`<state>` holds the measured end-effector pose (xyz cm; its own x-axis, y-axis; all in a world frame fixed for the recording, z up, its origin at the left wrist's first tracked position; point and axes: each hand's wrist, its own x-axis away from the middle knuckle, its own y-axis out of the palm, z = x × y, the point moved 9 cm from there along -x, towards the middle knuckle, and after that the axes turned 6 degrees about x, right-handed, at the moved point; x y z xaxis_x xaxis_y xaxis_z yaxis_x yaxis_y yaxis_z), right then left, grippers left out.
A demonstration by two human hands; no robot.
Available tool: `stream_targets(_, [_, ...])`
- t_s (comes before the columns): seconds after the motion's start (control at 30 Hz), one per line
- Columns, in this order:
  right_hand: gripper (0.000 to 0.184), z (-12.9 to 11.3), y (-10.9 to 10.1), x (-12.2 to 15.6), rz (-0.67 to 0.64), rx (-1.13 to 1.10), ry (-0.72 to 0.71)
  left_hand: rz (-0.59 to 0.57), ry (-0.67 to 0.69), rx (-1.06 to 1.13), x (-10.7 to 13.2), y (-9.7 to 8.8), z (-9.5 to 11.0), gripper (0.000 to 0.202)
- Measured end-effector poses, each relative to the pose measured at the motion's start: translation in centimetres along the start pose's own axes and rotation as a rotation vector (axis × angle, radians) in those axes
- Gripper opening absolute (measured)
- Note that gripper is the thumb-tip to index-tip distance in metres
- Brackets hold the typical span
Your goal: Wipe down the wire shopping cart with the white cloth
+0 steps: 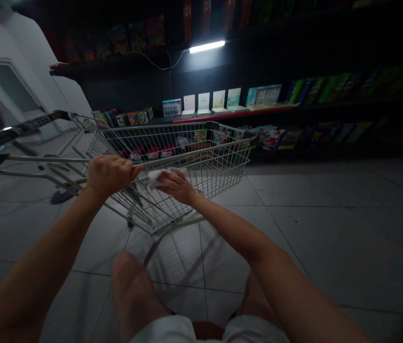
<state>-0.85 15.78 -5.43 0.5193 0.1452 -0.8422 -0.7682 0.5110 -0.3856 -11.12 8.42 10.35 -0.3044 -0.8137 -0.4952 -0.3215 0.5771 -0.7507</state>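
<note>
A wire shopping cart [222, 162] stands side-on in front of me, its handle to the left. My left hand [110, 175] is closed around the top rail of the basket near the handle end. A white cloth or tissue [157, 178] is in my right hand [178, 186], pressed against the wire side of the basket just below the top rail. The fingers lie over the cloth, so part of it is hidden.
Behind the cart, dark shelves [129, 85] hold books [219, 101] under a lit tube lamp [207, 46]. The cart's black handle [22, 127] reaches left. Grey floor tiles [315, 228] extend to the right. A door [11, 85] is at far left.
</note>
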Motion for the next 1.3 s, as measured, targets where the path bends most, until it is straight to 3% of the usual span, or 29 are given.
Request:
stream_targets(0.1, [0.035, -2.3, 1.7, 4.8, -0.148, -0.022, -0.051, 0.011, 0.004, -0.037, 0.4, 0.3, -1.0, 0.055])
stream_targets(0.17, [0.03, -3.4, 2.4, 6.3, -0.241, -0.05, -0.077, 0.013, -0.003, -0.062, 0.7, 0.5, -1.8, 0.055])
stream_targets(0.27, [0.021, -3.4, 1.3, 3.9, -0.255, -0.099, -0.111, -0.044, -0.05, -0.09, 1.1, 0.7, -2.7, 0.06])
stream_targets(0.37, [0.028, -1.2, -0.9, -1.1, -0.159, -0.081, -0.05, -0.132, -0.179, -0.107, 1.2, 0.6, -3.3, 0.073])
stream_targets(0.43, [0.031, 0.2, -1.8, -3.0, -0.105, -0.056, 0.018, -0.159, -0.252, -0.092, 0.8, 0.4, -2.9, 0.077])
stream_targets(0.5, [0.029, 0.5, -1.3, -2.7, -0.129, -0.066, 0.054, -0.162, -0.255, -0.031, -0.2, 0.6, -1.6, 0.073])
stream_targets(0.7, [0.028, -2.5, 1.1, 4.5, -0.42, -0.171, -0.015, -0.263, -0.105, 0.169, -4.1, 3.4, 2.9, 0.066])
stream_targets(0.77, [0.028, -1.9, 0.6, 4.1, -0.424, -0.176, -0.035, -0.274, -0.088, 0.163, -4.6, 3.8, 3.3, 0.065])
stream_targets(0.87, [0.027, 1.3, -0.2, 0.5, -0.341, -0.145, -0.001, -0.255, -0.094, 0.145, -4.9, 3.8, 3.3, 0.063])
stream_targets(0.97, [0.027, 3.5, -0.2, -1.3, -0.306, -0.143, 0.04, -0.318, -0.119, 0.109, -4.7, 4.4, 3.0, 0.067])
stream_targets(1.03, [0.026, 3.0, 0.3, 0.1, -0.377, -0.179, 0.041, -0.336, -0.108, 0.074, -4.6, 4.6, 3.0, 0.07])
stream_targets(1.17, [0.023, -0.4, 0.6, 5.7, -0.578, -0.238, 0.045, -0.315, -0.084, 0.053, -4.5, 4.5, 2.8, 0.071])
stream_targets(1.3, [0.035, -3.1, -0.7, 8.0, -0.61, -0.278, 0.015, -0.32, -0.108, 0.04, -4.3, 4.5, 2.1, 0.073])
